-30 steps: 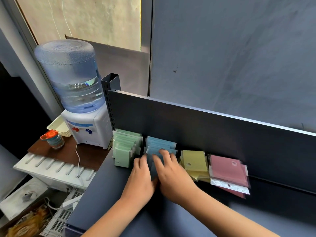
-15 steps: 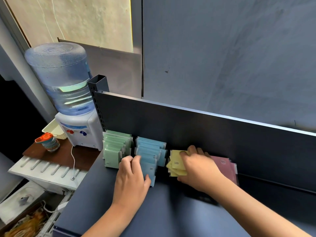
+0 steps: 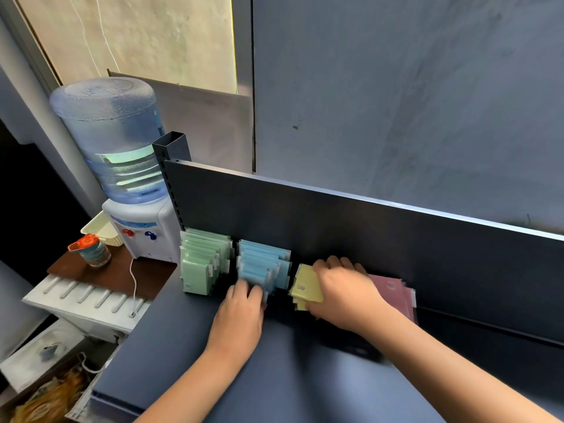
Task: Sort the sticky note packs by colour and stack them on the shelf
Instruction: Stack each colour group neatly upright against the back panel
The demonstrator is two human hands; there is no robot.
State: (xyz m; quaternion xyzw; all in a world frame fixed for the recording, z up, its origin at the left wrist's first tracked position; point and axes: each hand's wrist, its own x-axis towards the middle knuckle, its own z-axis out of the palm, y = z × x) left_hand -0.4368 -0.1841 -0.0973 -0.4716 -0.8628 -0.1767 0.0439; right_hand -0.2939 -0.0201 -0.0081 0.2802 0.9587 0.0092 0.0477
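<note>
Head view shows the left hand pressing its fingertips flat against the front of the upright row of pale blue sticky note packs, not clasping any, probably to keep them leaning on the dark shelf back panel. The right hand is closed over the loose yellow sticky note packs, apparently squaring them between blue and the flat-lying pink packs. Beyond the green packs the dark blue shelf ends, but its front is bare.

Open dark shelf surface in front of the pack rows, free for passage. Blocked behind by the upright back panel. Narrow gaps only between green packs, blue packs and yellow packs. Water dispenser just beyond the left end.
</note>
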